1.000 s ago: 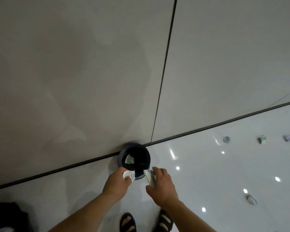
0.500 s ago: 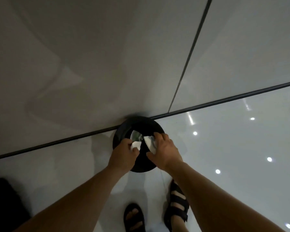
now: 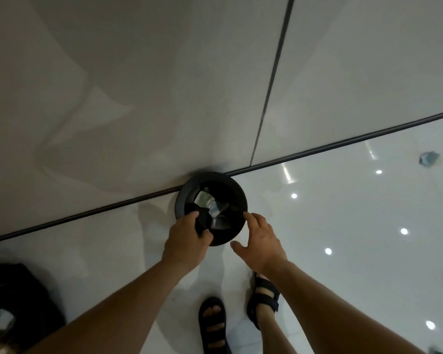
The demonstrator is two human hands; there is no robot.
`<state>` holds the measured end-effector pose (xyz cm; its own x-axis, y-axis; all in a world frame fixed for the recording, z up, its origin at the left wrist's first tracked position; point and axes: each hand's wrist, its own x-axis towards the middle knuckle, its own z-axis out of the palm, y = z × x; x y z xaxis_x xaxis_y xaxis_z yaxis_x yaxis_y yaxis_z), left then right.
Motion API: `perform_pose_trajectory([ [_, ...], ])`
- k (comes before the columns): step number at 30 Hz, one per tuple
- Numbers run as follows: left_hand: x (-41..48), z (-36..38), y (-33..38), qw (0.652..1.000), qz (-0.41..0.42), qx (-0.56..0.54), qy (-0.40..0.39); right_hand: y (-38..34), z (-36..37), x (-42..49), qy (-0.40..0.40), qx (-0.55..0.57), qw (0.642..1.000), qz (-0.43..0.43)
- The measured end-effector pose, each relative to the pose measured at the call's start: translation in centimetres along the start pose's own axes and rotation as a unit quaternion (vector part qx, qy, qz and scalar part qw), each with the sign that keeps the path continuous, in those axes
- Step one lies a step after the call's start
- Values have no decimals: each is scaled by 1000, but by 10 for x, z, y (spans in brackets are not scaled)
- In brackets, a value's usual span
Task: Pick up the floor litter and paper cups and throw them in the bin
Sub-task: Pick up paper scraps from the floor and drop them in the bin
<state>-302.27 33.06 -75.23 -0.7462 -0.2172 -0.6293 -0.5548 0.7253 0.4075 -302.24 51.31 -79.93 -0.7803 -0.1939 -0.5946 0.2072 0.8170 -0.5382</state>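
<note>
Glossy floor (image 3: 356,213); black bin (image 3: 215,177) stands on it against the wall. Left grip (image 3: 187,238) curls round the bin's near rim. Right grip (image 3: 261,240) is wide and empty, just right of the bin. Pale litter (image 3: 210,204) lies inside the bin. Judged: drop step done. Next move: walk to the scrap (image 3: 429,158) well right of the bin, stoop, pinch it.

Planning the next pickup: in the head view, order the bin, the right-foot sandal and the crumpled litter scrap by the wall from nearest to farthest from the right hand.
1. The bin, against the wall, at the fingertips of the right hand.
2. The right-foot sandal, on the floor below the hand.
3. The crumpled litter scrap, far right along the wall's base.
</note>
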Motion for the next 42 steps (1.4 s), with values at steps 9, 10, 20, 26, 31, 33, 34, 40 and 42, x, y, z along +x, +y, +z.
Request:
perform_pose_trajectory([
  [9, -60, -4, 69, 983, 130, 114, -60, 19, -45, -103, 87, 49, 990, 97],
  [10, -69, 1, 76, 979, 145, 127, -67, 23, -46, -117, 101, 64, 987, 107],
  [20, -168, 98, 133, 920, 233, 254, -186, 119, -31, -263, 191, 146, 938, 251],
  [26, -235, 199, 183, 868, 283, 328, -243, 220, -13, -352, 231, 243, 883, 328],
  [31, -304, 293, 221, 835, 307, 375, -261, 305, 3, -431, 263, 298, 836, 378],
  [33, -333, 330, 233, 822, 324, 377, -277, 336, 7, -461, 274, 309, 822, 393],
  [34, -346, 348, 239, 816, 333, 378, -285, 350, 9, -475, 277, 312, 816, 400],
  [40, -391, 432, 263, 791, 354, 370, -333, 424, 14, -522, 270, 317, 790, 449],
  [42, -393, 451, 269, 784, 349, 371, -354, 441, 13, -523, 259, 323, 784, 463],
])
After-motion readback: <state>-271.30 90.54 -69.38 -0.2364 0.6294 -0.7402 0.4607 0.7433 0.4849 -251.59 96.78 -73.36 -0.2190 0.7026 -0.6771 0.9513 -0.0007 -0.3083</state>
